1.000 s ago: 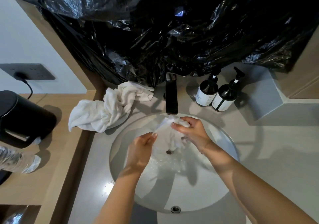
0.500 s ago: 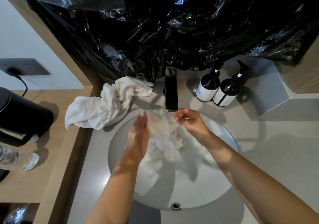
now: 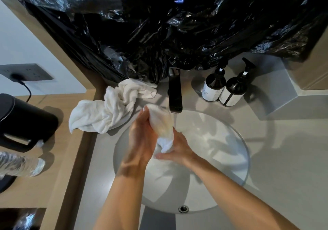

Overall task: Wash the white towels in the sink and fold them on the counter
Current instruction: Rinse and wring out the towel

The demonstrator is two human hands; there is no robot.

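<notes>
Only 1 view: a wide-angle head camera, looking steeply down and forward from above the sink [image 3: 230,141]. It sits close, so both forearms enter from the bottom edge. The tap [image 3: 175,95] lies near centre, black plastic [image 3: 177,31] fills the top, and the counter [image 3: 284,158] bends at the edges.

A small white towel [image 3: 162,123] is bunched into an upright roll above the left part of the round white sink [image 3: 221,141], just beside the spout, and is gripped at both ends. A second white towel [image 3: 108,109] (larger, crumpled and twisted) is left lying on the counter [image 3: 275,158] just beyond the basin's left rim.
</notes>
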